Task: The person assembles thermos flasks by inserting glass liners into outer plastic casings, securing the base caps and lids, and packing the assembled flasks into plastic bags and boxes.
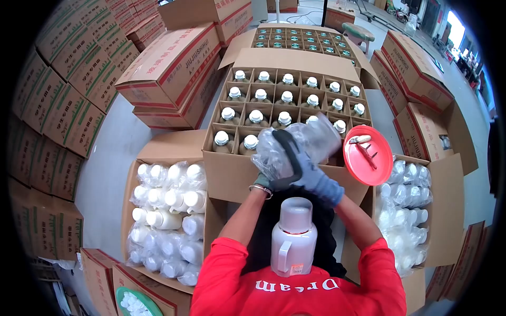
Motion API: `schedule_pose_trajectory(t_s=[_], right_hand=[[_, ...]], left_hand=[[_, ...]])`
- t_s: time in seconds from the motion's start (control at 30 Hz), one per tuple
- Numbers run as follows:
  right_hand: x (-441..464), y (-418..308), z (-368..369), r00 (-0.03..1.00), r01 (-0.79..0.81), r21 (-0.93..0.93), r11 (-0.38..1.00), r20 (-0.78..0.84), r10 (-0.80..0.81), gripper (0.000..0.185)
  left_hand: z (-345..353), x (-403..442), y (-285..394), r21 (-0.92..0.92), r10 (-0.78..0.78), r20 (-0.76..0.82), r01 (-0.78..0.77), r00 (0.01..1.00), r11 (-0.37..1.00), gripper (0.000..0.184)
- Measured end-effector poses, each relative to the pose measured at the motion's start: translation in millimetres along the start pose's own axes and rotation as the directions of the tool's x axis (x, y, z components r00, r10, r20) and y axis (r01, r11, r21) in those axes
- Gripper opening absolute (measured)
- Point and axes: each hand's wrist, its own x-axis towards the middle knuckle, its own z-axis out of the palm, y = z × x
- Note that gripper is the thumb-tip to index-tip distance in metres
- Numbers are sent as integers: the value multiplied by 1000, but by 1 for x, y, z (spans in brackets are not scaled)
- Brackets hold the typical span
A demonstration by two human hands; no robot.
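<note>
Head view: right hand (307, 171) curls partly closed round a blurred, plastic-wrapped container (320, 139); left hand (270, 180), at its seven o'clock, mostly hidden, grip unclear.

two hands (312, 176), one red basin (382, 152), one green basin (120, 297)

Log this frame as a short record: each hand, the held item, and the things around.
Right hand: gloved, gripping
Left hand: gloved, partly hidden, grip unclear
Held: wrapped item, blurred
Carton: white-capped bottles between dividers
Plate: red, at the carton's right, holding small tools
Flask: capped, in front of the red shirt
Left box: wrapped white pieces
Right box: wrapped pieces too
</note>
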Motion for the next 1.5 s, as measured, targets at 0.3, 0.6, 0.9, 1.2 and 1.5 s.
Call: schedule_pose_trajectory(t_s=[0.3,0.6,0.9,1.2,1.5], right_hand=[[-63,149,-7,872,-355,-2,935,-361,331,30],[-131,30,-24,703,-657,286,697,-102,704,23],[-107,25,-17,899,-406,-197,892,89,429,55],[-145,-39,-48,840,-514,204,833,315,441,64],[-271,-37,-23,876,-373,-65,925,305,375,57]], left_hand=[[-69,-28,-20,-667,-344,94,-198,934,-719,28],[37,-159,-65,-846,-421,-310,-44,852,532,49],[-52,-130,3,-987,-188,134,148,973,62,66],[-74,-154,16,-967,76,243,247,967,-53,78],[-109,-203,29,-892,557,446,302,701,336,47]])
